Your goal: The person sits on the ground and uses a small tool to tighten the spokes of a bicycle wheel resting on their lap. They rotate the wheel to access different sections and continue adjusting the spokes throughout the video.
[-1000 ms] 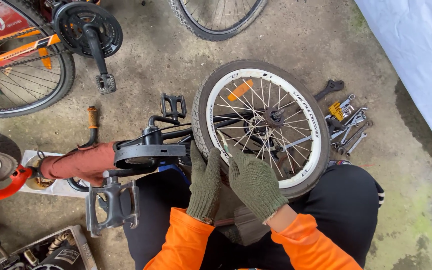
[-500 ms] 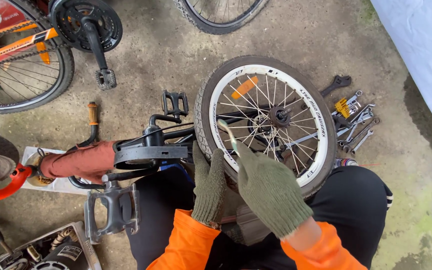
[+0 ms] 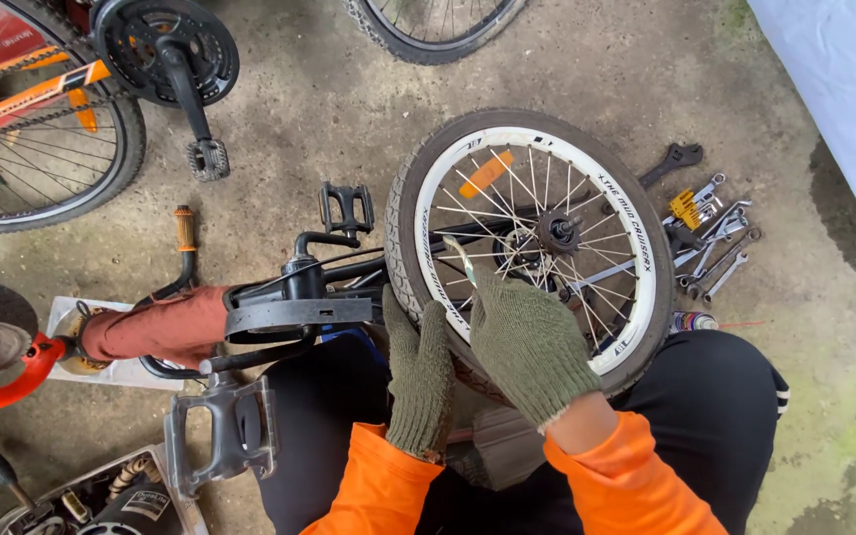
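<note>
small black-tyred, white-rimmed bike wheel [image 3: 537, 248] | tyre gripped by green-gloved left hand [image 3: 418, 381] | spokes pressed by flat, open right hand [image 3: 527, 342] | steady hold probably needed next

Flat, soft daylight, overcast feel, no single clear source. Shadows are weak, just faint dark patches under the small white-rimmed spoked bicycle wheel [image 3: 537, 248] and the black metal pedal [image 3: 222, 428]. No harsh glare; the pale white sheet [image 3: 844, 109] at top right is bright, near blown out. Centre is sharp, spokes crisp. Corners bend slightly from the wide lens. Grey concrete floor [image 3: 349, 129] is evenly lit.
</note>
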